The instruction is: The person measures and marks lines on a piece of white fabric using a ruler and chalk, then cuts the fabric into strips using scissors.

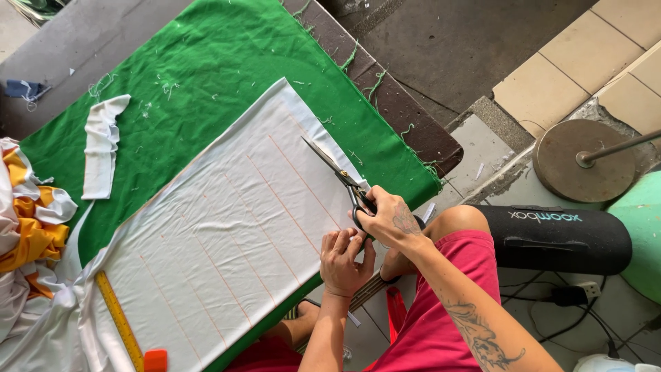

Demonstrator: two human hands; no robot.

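White fabric panel (227, 234), marked with orange lines, lies flat on the green cloth (206, 69) over the table: thin, limp, likely to slide, best pinned at its near edge. There the left hand (346, 262) pinches it, fingers curled. Scissors (341, 176), stiff steel, blades parted over that edge; right hand (392, 224) closed through the handles.

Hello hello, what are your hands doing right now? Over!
Right hand gripping scissors, blades open on white cloth. Left hand pinching the cloth edge. Yellow ruler lies clear of the cut.
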